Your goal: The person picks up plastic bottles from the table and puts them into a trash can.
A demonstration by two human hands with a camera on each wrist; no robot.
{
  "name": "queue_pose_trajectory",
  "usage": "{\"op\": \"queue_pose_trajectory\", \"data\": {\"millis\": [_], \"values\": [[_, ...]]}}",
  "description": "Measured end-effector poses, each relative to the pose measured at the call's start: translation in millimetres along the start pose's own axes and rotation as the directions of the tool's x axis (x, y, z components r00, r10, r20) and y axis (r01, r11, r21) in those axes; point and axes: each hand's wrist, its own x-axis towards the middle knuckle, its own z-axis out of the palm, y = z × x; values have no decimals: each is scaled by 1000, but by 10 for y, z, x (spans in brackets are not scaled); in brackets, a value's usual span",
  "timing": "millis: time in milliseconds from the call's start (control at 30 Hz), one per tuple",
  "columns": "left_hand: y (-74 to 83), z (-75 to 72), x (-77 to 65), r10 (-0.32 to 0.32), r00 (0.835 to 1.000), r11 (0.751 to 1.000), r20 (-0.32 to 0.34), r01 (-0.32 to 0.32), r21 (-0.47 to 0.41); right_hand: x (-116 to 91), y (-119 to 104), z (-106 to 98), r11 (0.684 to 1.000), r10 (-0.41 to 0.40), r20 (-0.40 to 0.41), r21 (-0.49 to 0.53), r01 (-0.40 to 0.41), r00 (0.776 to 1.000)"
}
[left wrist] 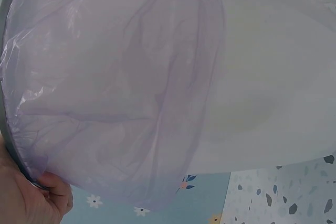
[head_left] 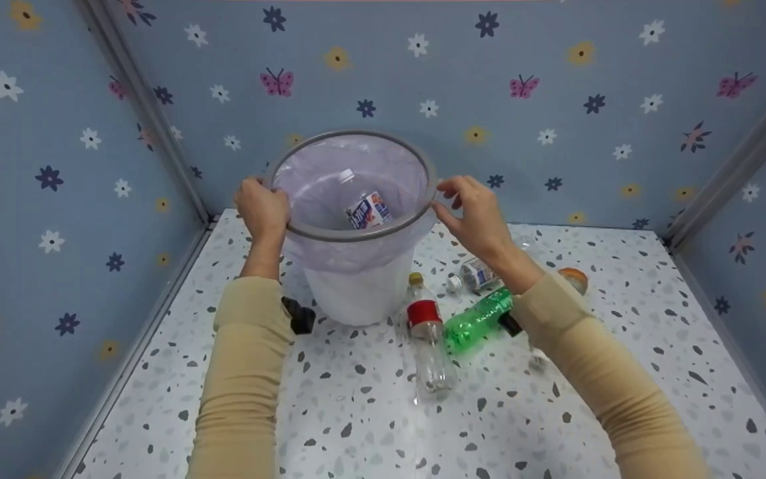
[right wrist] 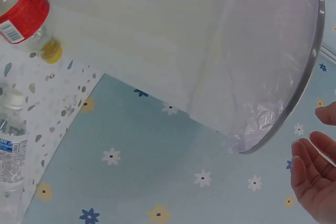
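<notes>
A white trash bin (head_left: 360, 293) stands tilted toward me, its grey rim ring (head_left: 356, 234) over a thin purple liner bag (head_left: 350, 256). My left hand (head_left: 263, 207) grips the rim at the left, thumb and fingers around it; the left wrist view shows this hand (left wrist: 37, 198) at the ring's edge. My right hand (head_left: 473, 213) is beside the rim at the right, fingers loosely bent. In the right wrist view a gap separates that hand (right wrist: 315, 177) from the ring, and nothing is in its grasp. Inside the bin lies a clear plastic bottle with a printed label (head_left: 368, 211).
Right of the bin lie a red-labelled bottle with a yellow cap (head_left: 425, 313), a green bottle (head_left: 479, 320) and a clear water bottle (head_left: 477, 274). An orange-brown round item (head_left: 574, 279) shows partly behind the right sleeve. Flowered walls (head_left: 416, 80) enclose the speckled tabletop (head_left: 356, 426).
</notes>
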Motion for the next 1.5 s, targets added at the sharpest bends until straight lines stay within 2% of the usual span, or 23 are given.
{"op": "queue_pose_trajectory", "data": {"millis": [267,400,567,967,1033,1233,1500], "values": [[1,8,12,11,1000,1000,-9,-11,16,-268,295,-110,997,35,14,-71,-34,999],[-2,6,10,0,1000,1000,0,0,5,-410,457,-157,992,89,42,-97,-84,995],[-6,7,8,3,1000,1000,-3,-3,10,-580,653,-209,981,162,78,-125,-151,984],[-6,12,6,10,1000,1000,-27,-10,17,-963,1088,-232,944,296,78,-174,-280,952],[-5,14,8,8,1000,1000,-28,-8,18,-1022,1145,-232,934,326,83,-182,-307,942],[-5,9,12,-1,1000,1000,-10,2,23,-1203,1309,-248,873,437,87,-279,-399,895],[-3,2,10,-6,1000,1000,-7,7,17,-1387,1507,-283,788,596,118,-277,-550,794]]}}
